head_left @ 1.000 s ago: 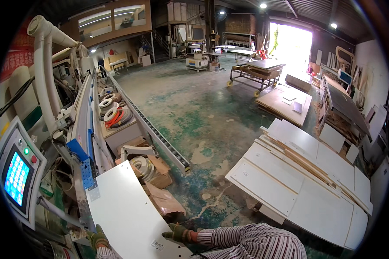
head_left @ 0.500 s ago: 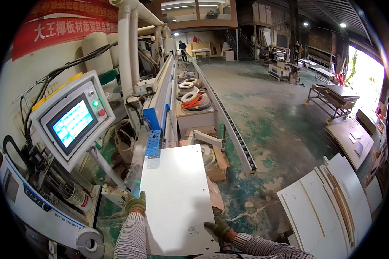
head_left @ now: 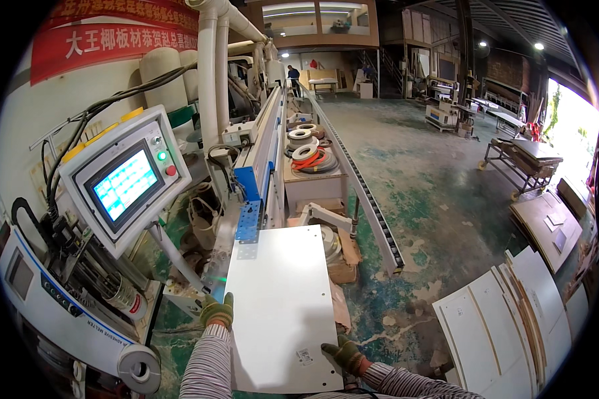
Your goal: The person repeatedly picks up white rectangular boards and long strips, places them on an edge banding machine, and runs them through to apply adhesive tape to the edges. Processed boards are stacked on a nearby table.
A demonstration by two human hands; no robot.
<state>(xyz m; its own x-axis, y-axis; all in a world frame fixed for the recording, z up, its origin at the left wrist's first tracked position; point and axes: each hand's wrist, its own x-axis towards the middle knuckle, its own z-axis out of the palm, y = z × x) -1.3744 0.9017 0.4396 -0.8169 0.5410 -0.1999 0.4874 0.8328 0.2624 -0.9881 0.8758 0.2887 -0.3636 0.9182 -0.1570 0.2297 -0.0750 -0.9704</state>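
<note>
A long white panel (head_left: 279, 292) lies flat in front of me, its far left corner beside a blue perforated plate (head_left: 249, 221) on the long machine. Small dark holes run near its right edge, and a small label (head_left: 304, 357) sits toward its near end. My left hand (head_left: 217, 312), in a green and tan work glove, is closed at the panel's left edge. On the opposite edge, closer to me, my right hand (head_left: 343, 354) in a matching glove grips the panel, thumb on top; its fingers are partly hidden.
At left stand a control screen (head_left: 123, 185) on an arm and an adhesive unit (head_left: 53, 299). A roller rail (head_left: 359, 186) runs along the right of the machine, with edge-band rolls (head_left: 306, 156) beside it. White boards (head_left: 486, 332) lean at lower right. A person (head_left: 293, 74) stands far off.
The whole view has shifted slightly, so the scene sits a little farther right. Both hands keep their places on the panel, which shows no clear movement against the machine.
</note>
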